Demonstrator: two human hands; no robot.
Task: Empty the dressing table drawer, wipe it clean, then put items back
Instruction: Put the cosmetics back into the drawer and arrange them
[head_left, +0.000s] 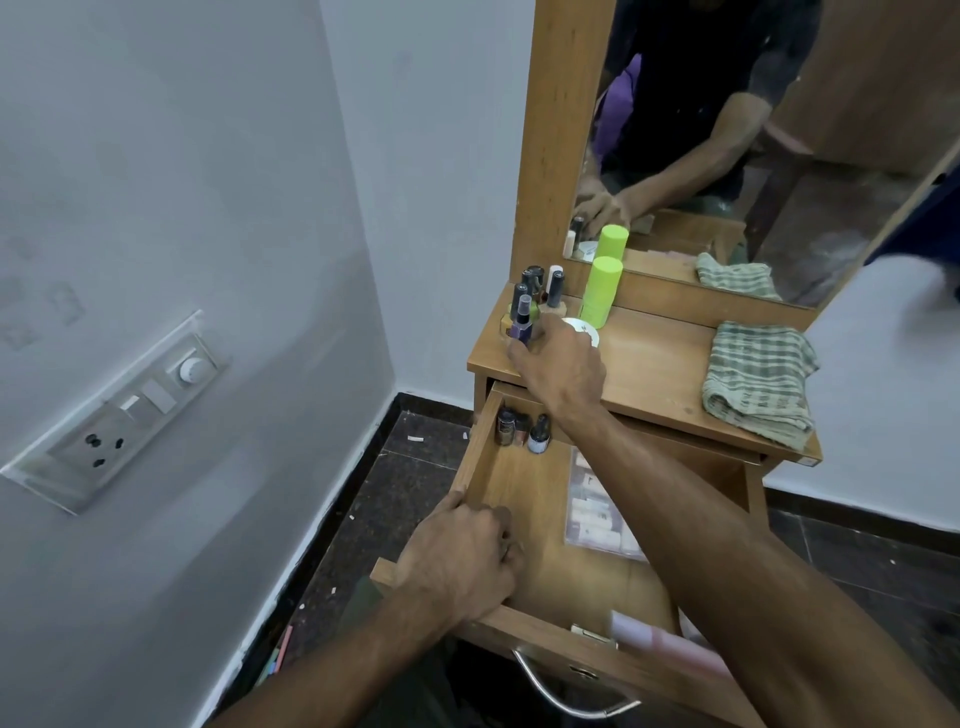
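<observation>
The wooden drawer of the dressing table stands pulled out toward me. My left hand grips its left front corner. My right hand reaches over the tabletop and holds a small purple spray bottle among several little bottles. Three small bottles stand in the drawer's back left corner. A clear packet of sachets lies in the drawer, partly hidden by my right forearm. A pale pink tube lies at the drawer's front.
A lime-green tube and a white round jar stand behind my right hand. A folded green checked cloth lies on the tabletop's right side. The mirror rises behind. A wall with a switch panel is close on the left.
</observation>
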